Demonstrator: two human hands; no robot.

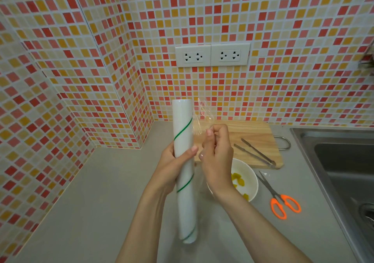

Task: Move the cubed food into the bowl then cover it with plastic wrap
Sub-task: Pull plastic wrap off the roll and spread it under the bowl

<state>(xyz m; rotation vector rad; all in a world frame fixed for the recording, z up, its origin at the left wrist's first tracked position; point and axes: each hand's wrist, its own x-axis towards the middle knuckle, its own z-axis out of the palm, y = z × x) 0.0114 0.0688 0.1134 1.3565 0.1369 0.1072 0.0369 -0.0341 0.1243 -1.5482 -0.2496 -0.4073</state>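
Left hand (172,161) was wrapped around the middle of the plastic wrap roll (183,133), grip closed on it with the thumb lying across the front; roll held upright, tilted slightly, above the grey surface (91,202). Right hand (217,155) sat just beside the roll, fingers curled, fingertips pinching the loose edge of film (202,113), which stood up crumpled above the hand. White bowl (248,181) rested on the surface below the right wrist, partly hidden by it; yellow cubed food (235,176) lay inside the bowl. Wooden cutting board (253,137) behind the bowl, metal tongs (256,153) lying on it. Orange-handled scissors (280,200) on the surface right of the bowl. Sink (344,161) at far right.
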